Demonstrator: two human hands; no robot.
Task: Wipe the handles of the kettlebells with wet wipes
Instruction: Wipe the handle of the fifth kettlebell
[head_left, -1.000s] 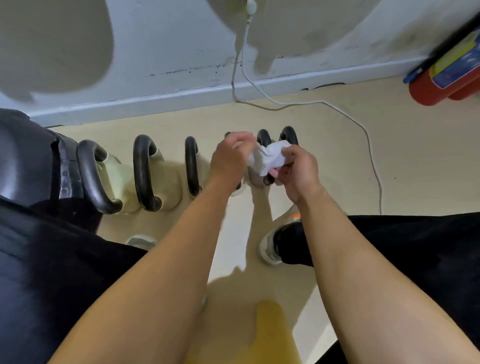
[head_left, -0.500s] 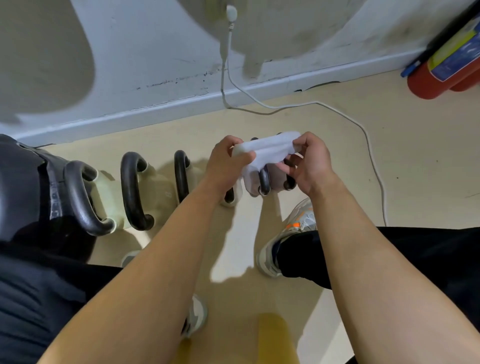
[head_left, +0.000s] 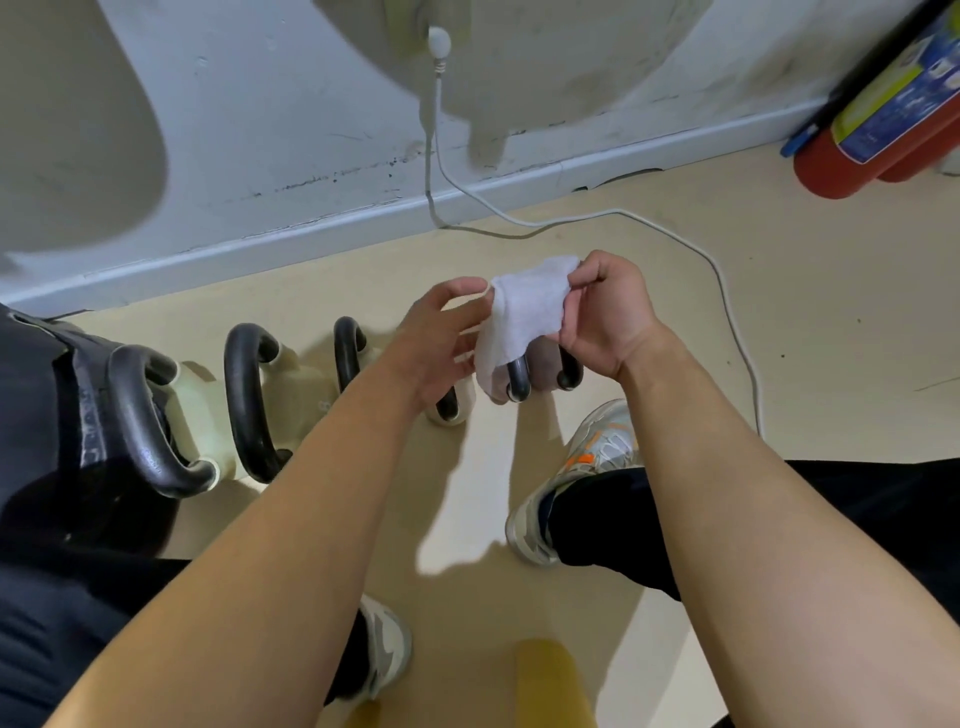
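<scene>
No lettering is legible, even on the fire extinguisher.

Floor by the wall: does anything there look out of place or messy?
A white cable trails loose from the plug across the floor, past a shoe, a possible trip hazard. Dark scuffs mark the wall above the skirting.
</scene>
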